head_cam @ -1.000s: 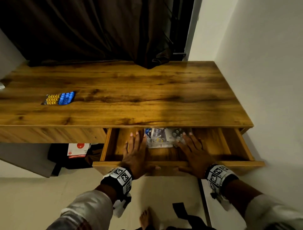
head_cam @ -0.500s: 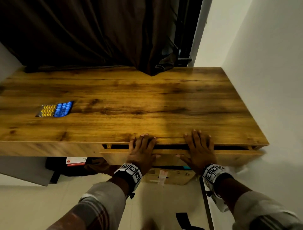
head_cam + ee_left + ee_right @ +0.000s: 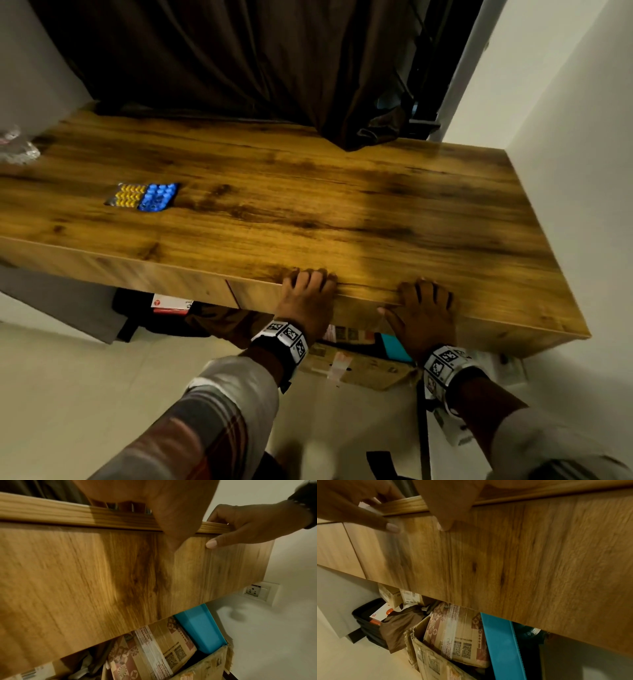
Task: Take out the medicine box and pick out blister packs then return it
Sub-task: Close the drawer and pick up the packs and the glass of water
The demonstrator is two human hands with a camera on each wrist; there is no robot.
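Fingers (image 3: pixel 308 279) over drawer (image 3: pixel 260 296), now closed

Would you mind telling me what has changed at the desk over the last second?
The drawer, open a second ago with packets visible inside, has been pushed shut under the desktop. The left hand and right hand moved forward with it and now press its front, fingers over the desktop edge. The blue and yellow blister packs have stayed put on the desktop.
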